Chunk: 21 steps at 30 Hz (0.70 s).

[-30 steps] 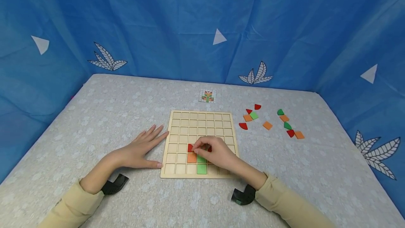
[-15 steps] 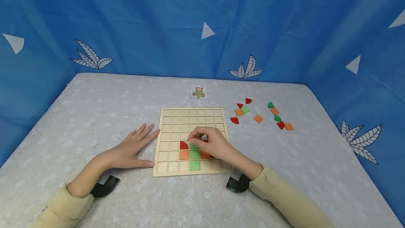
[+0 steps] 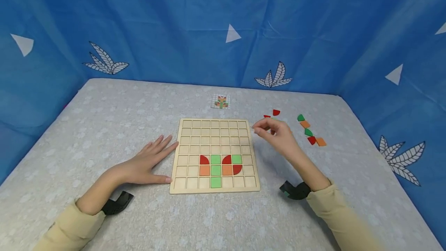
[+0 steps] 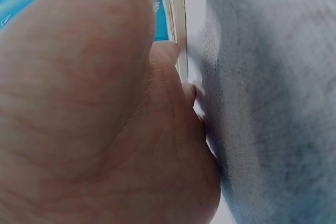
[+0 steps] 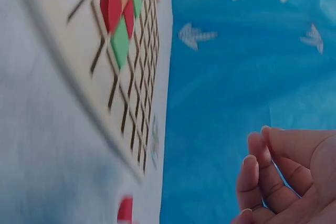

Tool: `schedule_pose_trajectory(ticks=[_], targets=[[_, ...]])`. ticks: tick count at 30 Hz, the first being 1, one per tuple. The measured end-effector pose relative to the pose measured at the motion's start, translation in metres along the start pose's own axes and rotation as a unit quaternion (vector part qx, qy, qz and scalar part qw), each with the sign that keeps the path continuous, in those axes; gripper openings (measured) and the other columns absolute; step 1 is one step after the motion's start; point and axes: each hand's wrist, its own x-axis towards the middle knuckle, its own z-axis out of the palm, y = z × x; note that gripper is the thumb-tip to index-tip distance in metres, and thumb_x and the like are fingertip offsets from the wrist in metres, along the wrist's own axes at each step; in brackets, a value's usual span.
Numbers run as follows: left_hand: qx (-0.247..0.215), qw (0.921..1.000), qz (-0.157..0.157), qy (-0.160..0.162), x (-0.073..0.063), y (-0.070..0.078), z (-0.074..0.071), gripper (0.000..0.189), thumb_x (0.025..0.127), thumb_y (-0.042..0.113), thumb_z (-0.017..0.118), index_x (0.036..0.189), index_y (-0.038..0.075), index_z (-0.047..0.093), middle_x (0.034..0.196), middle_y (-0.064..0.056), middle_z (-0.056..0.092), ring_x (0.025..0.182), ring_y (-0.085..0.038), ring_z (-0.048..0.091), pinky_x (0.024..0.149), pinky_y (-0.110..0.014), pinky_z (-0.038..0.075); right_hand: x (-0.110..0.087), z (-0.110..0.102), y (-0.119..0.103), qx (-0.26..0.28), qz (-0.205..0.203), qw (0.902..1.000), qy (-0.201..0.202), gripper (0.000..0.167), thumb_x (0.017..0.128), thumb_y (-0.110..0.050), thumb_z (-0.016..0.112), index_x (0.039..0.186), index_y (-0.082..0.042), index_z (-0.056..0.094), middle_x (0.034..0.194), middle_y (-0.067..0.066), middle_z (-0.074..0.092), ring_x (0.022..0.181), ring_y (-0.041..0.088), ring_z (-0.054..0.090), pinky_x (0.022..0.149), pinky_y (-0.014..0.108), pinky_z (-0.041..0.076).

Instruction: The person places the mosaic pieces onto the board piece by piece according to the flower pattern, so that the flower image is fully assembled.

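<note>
The left hand (image 3: 150,167) lies flat and spread on the table, its index fingertip and thumb at the left edge of a wooden grid board (image 3: 195,191). In the board's lower middle sit several green squares (image 3: 216,182), two orange squares (image 3: 204,170) and three red quarter-circle tiles (image 3: 238,169). Raised just beyond the board's right edge is the right hand (image 3: 277,136), over the nearer loose tiles and hiding some of them. The right wrist view shows its fingers (image 5: 249,174) loosely bent, thumb and index tips close together, nothing between them.
A small printed pattern card (image 3: 220,102) lies behind the board. Loose tiles lie to the right, among them a red quarter circle (image 3: 276,112), a green one (image 3: 308,132) and an orange square (image 3: 321,141). A blue curtain (image 3: 156,30) hangs behind the table.
The right hand has left the board's lower middle and moved right, past the edge, uncovering the tiles there. The left hand stays put. The head view has shifted slightly.
</note>
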Motion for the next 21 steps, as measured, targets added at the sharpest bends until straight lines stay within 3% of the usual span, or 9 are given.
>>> schedule_pose_trajectory(ticks=[5, 8, 12, 16, 19, 21], targets=[[0.003, 1.0, 0.001, 0.001, 0.0, -0.002, -0.001, 0.1, 0.077, 0.061, 0.065, 0.151, 0.013, 0.018, 0.154, -0.016, 0.003, 0.138, -0.035, -0.007, 0.104, -0.06, 0.001, -0.005, -0.04, 0.017, 0.0, 0.048, 0.9974, 0.054, 0.026, 0.095, -0.02, 0.058, 0.107, 0.001, 0.064, 0.101, 0.014, 0.063, 0.085, 0.021, 0.052, 0.064, 0.025, 0.044], [0.001, 1.0, 0.002, 0.003, 0.0, -0.003, 0.0, 0.1, 0.077, 0.061, 0.065, 0.151, 0.013, 0.018, 0.154, -0.016, 0.003, 0.138, -0.036, -0.006, 0.104, -0.06, 0.001, -0.006, -0.063, 0.04, 0.003, 0.069, 0.9931, 0.094, 0.032, 0.095, -0.024, 0.057, 0.11, 0.003, 0.062, 0.101, 0.014, 0.062, 0.086, 0.026, 0.054, 0.067, 0.024, 0.046], [-0.002, 1.0, 0.003, 0.004, 0.0, -0.003, 0.002, 0.099, 0.077, 0.06, 0.065, 0.151, 0.013, 0.018, 0.154, -0.016, 0.003, 0.138, -0.036, -0.006, 0.104, -0.059, 0.001, -0.006, -0.092, 0.105, 0.006, 0.093, 0.9843, 0.15, 0.038, 0.091, -0.038, 0.06, 0.111, -0.006, 0.065, 0.099, 0.007, 0.064, 0.087, 0.023, 0.055, 0.071, 0.024, 0.046], [-0.001, 1.0, 0.005, 0.006, 0.0, -0.003, 0.002, 0.099, 0.077, 0.06, 0.065, 0.151, 0.013, 0.018, 0.154, -0.016, 0.003, 0.138, -0.036, -0.005, 0.104, -0.059, 0.001, -0.006, -0.112, 0.166, -0.003, 0.114, 0.9773, 0.178, 0.041, 0.089, -0.046, 0.059, 0.111, -0.012, 0.066, 0.103, 0.007, 0.062, 0.086, 0.021, 0.054, 0.071, 0.023, 0.044], [-0.001, 1.0, 0.006, 0.007, 0.0, -0.002, 0.002, 0.099, 0.077, 0.06, 0.065, 0.151, 0.013, 0.018, 0.154, -0.016, 0.003, 0.138, -0.036, -0.005, 0.104, -0.058, 0.001, -0.011, -0.117, 0.181, -0.033, 0.136, 0.974, 0.178, 0.047, 0.088, -0.052, 0.056, 0.111, -0.012, 0.064, 0.103, 0.007, 0.06, 0.086, 0.019, 0.052, 0.066, 0.023, 0.044], [0.0, 1.0, 0.005, 0.006, 0.0, -0.002, 0.002, 0.099, 0.077, 0.061, 0.065, 0.151, 0.014, 0.018, 0.154, -0.016, 0.003, 0.138, -0.035, -0.005, 0.105, -0.058, 0.001, -0.016, -0.116, 0.178, -0.043, 0.15, 0.9729, 0.171, 0.05, 0.088, -0.053, 0.055, 0.111, -0.009, 0.063, 0.104, 0.007, 0.058, 0.087, 0.018, 0.051, 0.064, 0.022, 0.044]])
